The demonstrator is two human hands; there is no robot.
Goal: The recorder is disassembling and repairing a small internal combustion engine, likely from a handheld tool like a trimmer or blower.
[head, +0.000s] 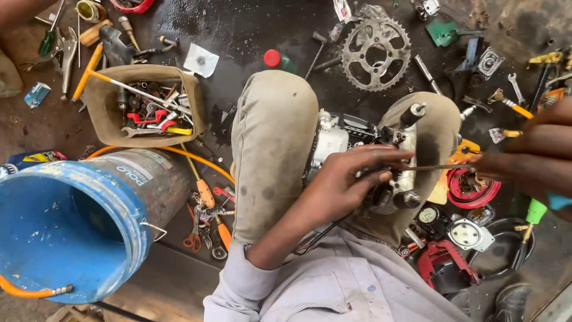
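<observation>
Engine (345, 143) clamped between my knees, above oily floor (250, 36). Left hand (351, 179) lies on its casing, fingers curled over top edge, grip closed on metal. Right hand (524, 158) pinches thin rod (429, 168); rod's long axis runs level, right to left, tip pointing at engine just past left fingertips. Left hand nearer engine. Casing cast grey, greasy, lumpy; rod slim, dark, straight. Toothed sprocket (375, 53) lies beyond knees.

view: head, worn by the person | faces: steeply down over own knees (274, 149) and lap to the floor (250, 30) | range: close, hands at arm's reach | shared: none, single view
</observation>
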